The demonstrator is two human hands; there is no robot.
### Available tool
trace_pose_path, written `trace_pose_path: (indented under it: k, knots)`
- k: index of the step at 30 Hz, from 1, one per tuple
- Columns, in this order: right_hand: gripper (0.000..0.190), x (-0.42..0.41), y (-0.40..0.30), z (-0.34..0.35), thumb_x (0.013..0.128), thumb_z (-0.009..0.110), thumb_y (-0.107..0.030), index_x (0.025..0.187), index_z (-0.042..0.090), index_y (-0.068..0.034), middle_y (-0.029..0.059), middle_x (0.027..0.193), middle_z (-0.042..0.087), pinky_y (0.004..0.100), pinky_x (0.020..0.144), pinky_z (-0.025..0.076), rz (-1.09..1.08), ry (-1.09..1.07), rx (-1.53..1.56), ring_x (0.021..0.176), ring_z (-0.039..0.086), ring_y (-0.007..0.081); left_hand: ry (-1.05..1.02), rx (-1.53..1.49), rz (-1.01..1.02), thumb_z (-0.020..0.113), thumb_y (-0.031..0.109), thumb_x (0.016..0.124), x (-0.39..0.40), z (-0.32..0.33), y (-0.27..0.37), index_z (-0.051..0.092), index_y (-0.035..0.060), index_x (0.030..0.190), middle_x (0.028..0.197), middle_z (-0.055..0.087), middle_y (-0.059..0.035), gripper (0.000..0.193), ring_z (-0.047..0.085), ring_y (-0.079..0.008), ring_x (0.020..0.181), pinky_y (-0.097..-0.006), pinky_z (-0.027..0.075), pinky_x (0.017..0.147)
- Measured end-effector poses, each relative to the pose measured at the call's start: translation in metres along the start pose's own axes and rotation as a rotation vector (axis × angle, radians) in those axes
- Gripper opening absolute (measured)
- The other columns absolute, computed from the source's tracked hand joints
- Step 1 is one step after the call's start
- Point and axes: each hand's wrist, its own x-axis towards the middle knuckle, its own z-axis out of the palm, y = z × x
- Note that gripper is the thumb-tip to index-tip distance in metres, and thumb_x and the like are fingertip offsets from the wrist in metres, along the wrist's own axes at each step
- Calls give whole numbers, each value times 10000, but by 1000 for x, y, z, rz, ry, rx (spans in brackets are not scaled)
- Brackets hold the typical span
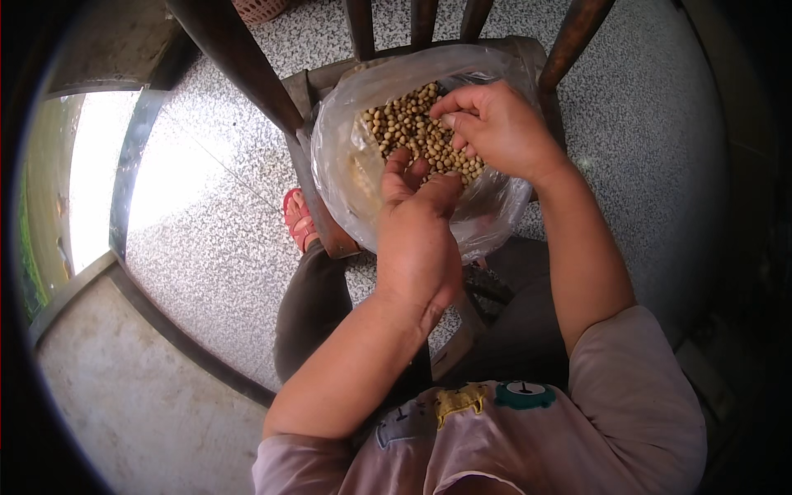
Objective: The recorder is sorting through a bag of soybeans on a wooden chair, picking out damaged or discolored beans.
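Observation:
Many small tan dried beans [402, 124], which look like soybeans, lie in a clear plastic bag [352, 204] opened wide on the seat of a wooden chair. At the near edge of the beans is my left hand [414, 216], its thumb and fingers spread and curved, the fingertips among or just over them. My right hand [495, 127] hovers over the right side of the beans with the thumb close to the bent index finger. Whether a bean sits between those fingertips is too small to tell. Part of the beans is hidden behind both hands.
The wooden chair [337, 238] has dark back spindles [424, 21] on the far side. Below is a speckled floor [216, 278]. A red sandal [298, 219] shows beside the chair's left edge. At the top is a pink woven plastic basket [260, 9]. Bright light enters at left.

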Motion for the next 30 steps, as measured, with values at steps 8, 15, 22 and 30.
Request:
trace_pose_path:
  k: [8, 15, 22, 30]
  knots:
    - [335, 15, 31, 19, 773, 462, 40, 1069, 607, -19, 204, 894, 631, 433, 798, 474, -265, 344, -599, 881, 591, 391, -81, 154, 118, 487, 27, 834, -2, -1, 5, 164, 76, 1418, 1457, 235, -115, 669, 338, -238, 1251, -426, 209, 1034]
    - [275, 28, 13, 25, 712, 486, 21, 956, 611, 7, 243, 921, 607, 450, 846, 450, -166, 370, -520, 940, 568, 408, -95, 201, 168, 490, 32, 832, -4, -3, 14, 62, 101, 1449, 1513, 115, -106, 754, 194, -248, 1357, -485, 66, 1072]
    - [274, 47, 13, 36, 799, 413, -29, 932, 650, 6, 227, 1030, 611, 427, 889, 459, 42, 279, -573, 1012, 581, 363, -38, 106, 139, 475, -90, 783, -6, -4, 24, 111, 25, 1413, 1396, 323, -143, 737, 360, -229, 1253, -320, 262, 1043]
    - [251, 43, 15, 39, 852, 508, -168, 1021, 637, -35, 205, 1043, 614, 406, 877, 451, -255, 293, -412, 980, 598, 333, -132, 155, 130, 501, 71, 812, -5, -14, 28, 30, 101, 1452, 1506, 119, -114, 795, 259, -239, 1326, -485, 81, 1072]
